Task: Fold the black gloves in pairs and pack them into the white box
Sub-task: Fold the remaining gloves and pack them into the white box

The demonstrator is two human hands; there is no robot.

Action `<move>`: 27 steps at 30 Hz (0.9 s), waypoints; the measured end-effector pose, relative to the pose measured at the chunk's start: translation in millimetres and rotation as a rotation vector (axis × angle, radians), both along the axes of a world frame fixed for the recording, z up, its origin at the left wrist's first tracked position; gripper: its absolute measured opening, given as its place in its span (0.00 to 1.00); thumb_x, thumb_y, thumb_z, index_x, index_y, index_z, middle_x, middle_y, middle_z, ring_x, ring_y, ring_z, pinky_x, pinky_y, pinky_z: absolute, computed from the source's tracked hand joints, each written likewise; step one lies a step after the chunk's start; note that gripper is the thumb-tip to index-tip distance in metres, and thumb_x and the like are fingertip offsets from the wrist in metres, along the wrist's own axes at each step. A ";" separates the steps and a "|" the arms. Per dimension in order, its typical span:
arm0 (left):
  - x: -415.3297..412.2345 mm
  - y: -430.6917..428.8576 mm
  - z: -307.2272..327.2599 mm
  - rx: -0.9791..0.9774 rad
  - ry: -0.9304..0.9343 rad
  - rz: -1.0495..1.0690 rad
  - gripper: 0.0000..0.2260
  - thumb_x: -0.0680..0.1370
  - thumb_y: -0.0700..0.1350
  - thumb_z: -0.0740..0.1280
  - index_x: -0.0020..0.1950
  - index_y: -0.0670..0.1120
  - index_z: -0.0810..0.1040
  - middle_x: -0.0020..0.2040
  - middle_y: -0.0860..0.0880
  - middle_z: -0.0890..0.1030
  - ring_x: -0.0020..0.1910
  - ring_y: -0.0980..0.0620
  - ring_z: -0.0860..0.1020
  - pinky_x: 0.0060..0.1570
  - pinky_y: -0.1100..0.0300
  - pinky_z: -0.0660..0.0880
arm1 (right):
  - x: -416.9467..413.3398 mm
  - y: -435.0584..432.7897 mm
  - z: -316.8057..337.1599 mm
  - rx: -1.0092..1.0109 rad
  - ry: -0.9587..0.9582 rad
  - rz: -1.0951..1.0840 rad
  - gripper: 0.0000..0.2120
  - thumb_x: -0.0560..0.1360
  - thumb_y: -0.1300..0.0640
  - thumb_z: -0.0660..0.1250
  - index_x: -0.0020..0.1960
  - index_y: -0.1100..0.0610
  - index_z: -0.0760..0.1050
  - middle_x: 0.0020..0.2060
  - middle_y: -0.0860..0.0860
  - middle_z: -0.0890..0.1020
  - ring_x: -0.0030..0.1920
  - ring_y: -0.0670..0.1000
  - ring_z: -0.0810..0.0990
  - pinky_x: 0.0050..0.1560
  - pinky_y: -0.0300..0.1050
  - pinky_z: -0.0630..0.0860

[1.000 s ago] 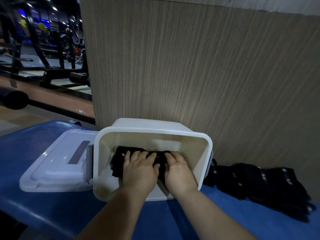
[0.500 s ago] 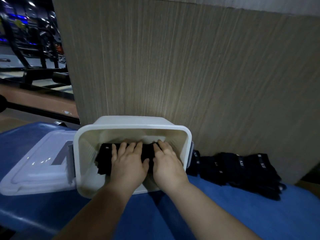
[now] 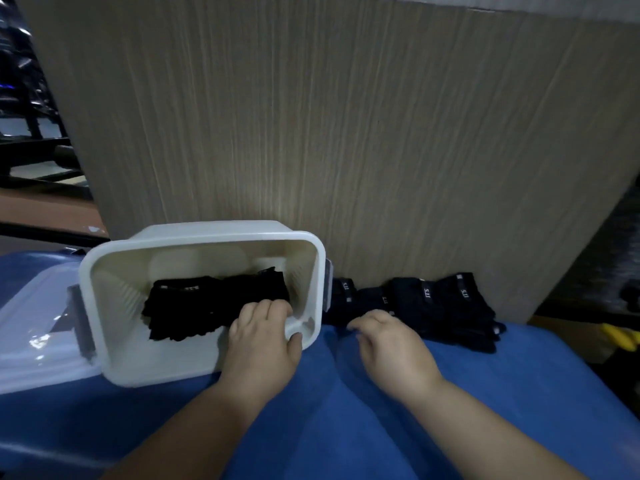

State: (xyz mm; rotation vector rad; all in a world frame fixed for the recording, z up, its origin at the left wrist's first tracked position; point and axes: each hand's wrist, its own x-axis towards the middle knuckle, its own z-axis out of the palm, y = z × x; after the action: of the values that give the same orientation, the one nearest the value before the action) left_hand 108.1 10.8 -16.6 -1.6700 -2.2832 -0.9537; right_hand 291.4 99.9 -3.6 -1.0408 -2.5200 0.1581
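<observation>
Lid (image 3: 31, 341): cut off by the left edge.
Left grip (image 3: 263, 344): fingertips are inside the box (image 3: 162, 367). I cannot tell whether they touch the packed gloves (image 3: 207, 306) or only the wall. Pair count in that stack not resolvable.
Loose gloves (image 3: 433, 306): left end hidden behind the box wall; cuff print too small to read.
Right grip (image 3: 391, 344): fingertips curled under, hidden.
Yellow item (image 3: 620, 336): blurred, cut by the right edge.

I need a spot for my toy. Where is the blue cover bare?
Bare blue cover lies in front of the loose gloves, right of the right hand, and between it and the left hand. The back is crowded: lid, white box, gloves.
</observation>
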 end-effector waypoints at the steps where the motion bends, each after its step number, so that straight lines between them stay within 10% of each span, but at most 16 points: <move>1: 6.4 1.0 -1.4 -0.009 -0.021 -0.030 0.11 0.77 0.51 0.64 0.58 0.52 0.71 0.53 0.57 0.73 0.57 0.53 0.67 0.57 0.58 0.65 | 9.0 4.4 -0.5 -0.006 0.012 -0.042 0.15 0.80 0.59 0.57 0.63 0.53 0.76 0.57 0.48 0.77 0.55 0.51 0.77 0.55 0.42 0.74; 27: 128.1 126.5 19.0 -0.337 -0.530 -0.116 0.22 0.81 0.56 0.57 0.68 0.43 0.71 0.60 0.44 0.78 0.58 0.45 0.76 0.54 0.58 0.72 | 78.2 59.5 12.9 -0.072 0.078 -0.375 0.14 0.81 0.55 0.58 0.64 0.57 0.73 0.60 0.52 0.69 0.46 0.52 0.78 0.41 0.40 0.71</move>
State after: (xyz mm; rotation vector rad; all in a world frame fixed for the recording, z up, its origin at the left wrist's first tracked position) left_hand 236.2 137.3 2.4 -1.8717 -2.8473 -1.2120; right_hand 369.6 159.4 9.3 -1.4826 -2.2175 0.1774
